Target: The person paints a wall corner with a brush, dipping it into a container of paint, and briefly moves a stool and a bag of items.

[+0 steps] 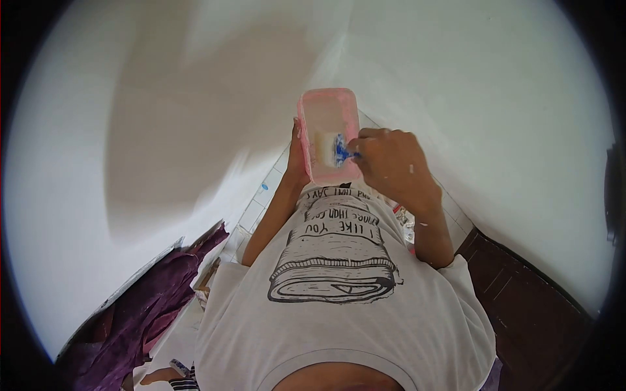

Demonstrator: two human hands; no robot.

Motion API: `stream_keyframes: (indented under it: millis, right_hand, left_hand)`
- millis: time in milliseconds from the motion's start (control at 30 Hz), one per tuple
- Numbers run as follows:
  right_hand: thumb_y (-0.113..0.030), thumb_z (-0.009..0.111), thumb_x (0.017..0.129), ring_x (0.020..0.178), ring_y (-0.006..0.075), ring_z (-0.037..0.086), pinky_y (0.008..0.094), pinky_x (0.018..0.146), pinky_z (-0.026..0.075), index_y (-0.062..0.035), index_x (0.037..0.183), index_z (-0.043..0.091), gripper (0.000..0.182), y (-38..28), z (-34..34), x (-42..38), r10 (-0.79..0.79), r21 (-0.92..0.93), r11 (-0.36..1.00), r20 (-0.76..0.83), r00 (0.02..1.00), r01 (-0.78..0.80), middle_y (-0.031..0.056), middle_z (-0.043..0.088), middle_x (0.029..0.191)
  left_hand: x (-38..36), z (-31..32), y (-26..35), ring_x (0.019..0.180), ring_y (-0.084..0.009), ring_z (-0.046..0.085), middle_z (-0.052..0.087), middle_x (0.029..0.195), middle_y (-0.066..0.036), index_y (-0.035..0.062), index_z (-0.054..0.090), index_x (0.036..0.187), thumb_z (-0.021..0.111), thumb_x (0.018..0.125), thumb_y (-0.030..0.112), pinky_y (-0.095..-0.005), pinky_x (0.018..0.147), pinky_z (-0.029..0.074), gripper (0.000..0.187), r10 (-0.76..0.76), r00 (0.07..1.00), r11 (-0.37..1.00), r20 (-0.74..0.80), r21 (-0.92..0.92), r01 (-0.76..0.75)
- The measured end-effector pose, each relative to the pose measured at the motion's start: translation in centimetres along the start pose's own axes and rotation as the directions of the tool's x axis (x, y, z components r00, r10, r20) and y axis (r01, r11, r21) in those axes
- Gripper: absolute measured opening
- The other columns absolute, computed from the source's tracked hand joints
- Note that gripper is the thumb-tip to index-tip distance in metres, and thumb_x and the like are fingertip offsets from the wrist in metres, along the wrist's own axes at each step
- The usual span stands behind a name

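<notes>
A pink rectangular plastic tub (357, 111) with whitish paint inside is held up in front of my chest. My left hand (297, 153) grips its left side, the thumb along the wall and most fingers hidden behind it. My right hand (394, 159) is closed around the handle of a paintbrush (340, 151) with a blue ferrule and pale bristles. The bristles point left and lie within the tub, over the paint. Small white specks dot my right hand and wrist.
White walls (482, 98) meet in a corner ahead, with a large shadow on the left one. Purple cloth (150, 300) hangs at lower left. A dark brown wooden panel (515, 300) stands at lower right. Light floor tiles (261, 189) show below, and part of another person (166, 376) appears at bottom left.
</notes>
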State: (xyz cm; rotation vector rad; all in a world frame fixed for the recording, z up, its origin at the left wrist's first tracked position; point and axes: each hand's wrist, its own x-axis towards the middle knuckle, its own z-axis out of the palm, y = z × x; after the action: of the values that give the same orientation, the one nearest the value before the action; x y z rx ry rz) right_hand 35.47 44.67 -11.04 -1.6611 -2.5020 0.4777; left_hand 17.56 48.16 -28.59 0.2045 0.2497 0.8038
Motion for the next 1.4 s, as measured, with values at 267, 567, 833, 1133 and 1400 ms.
stream_keyframes:
  millis: [267,567,833,1133,1400]
  right_hand:
    - [-0.008,0.065,0.077,0.071,0.0299,0.069,0.0425,0.063,0.054,-0.0051,0.085,0.072,0.010,0.7,1.6,-0.6,-0.026,0.106,0.994,-0.103,0.994,0.037,0.0109,0.067,0.080]
    - [-0.006,0.065,0.076,0.070,0.0304,0.070,0.0426,0.061,0.054,-0.0049,0.084,0.071,0.010,0.2,1.9,-0.8,-0.019,0.086,0.996,-0.060,0.998,0.024,0.0105,0.069,0.084]
    - [-0.008,0.063,0.079,0.068,0.0294,0.069,0.0423,0.061,0.055,-0.0065,0.084,0.072,0.011,0.0,3.6,-0.3,-0.056,0.043,0.997,-0.077,0.995,0.059,0.0098,0.068,0.083]
    - [-0.013,0.070,0.083,0.082,0.0289,0.069,0.0391,0.073,0.055,-0.0094,0.101,0.076,0.019,1.8,3.5,-0.3,-0.034,0.125,0.992,-0.012,0.999,0.035,0.0067,0.071,0.093]
    - [0.001,0.069,0.088,0.078,0.0198,0.066,0.0312,0.071,0.054,-0.0001,0.111,0.066,0.023,8.9,-0.5,-3.2,0.235,0.638,0.760,-0.087,0.968,-0.127,0.0124,0.065,0.086]
  left_hand:
    - [0.3,-0.3,0.3,0.121,-0.0305,0.061,0.055,0.140,-0.014,0.0139,0.037,0.152,0.031,0.098,0.074,-0.0488,0.097,0.057,0.081,0.026,0.992,0.999,-0.126,0.035,-0.021]
    - [-0.1,-0.6,0.7,0.121,-0.0314,0.062,0.056,0.138,-0.014,0.0147,0.040,0.151,0.035,0.097,0.075,-0.0501,0.097,0.057,0.081,0.001,0.993,1.000,-0.120,-0.003,-0.002]
    - [-0.1,0.2,0.4,0.121,-0.0317,0.061,0.058,0.136,-0.012,0.0152,0.043,0.148,0.036,0.098,0.073,-0.0510,0.097,0.056,0.077,0.044,0.972,0.996,-0.230,0.081,-0.026]
    - [0.2,0.4,0.0,0.125,-0.0312,0.059,0.057,0.139,-0.011,0.0158,0.042,0.150,0.035,0.097,0.074,-0.0494,0.101,0.054,0.079,-0.037,0.988,0.998,-0.151,0.049,0.045]
    - [1.1,-1.7,0.5,0.130,-0.0298,0.056,0.052,0.146,-0.010,0.0154,0.037,0.154,0.040,0.098,0.070,-0.0501,0.107,0.050,0.078,0.090,0.994,0.996,-0.061,-0.011,-0.091]
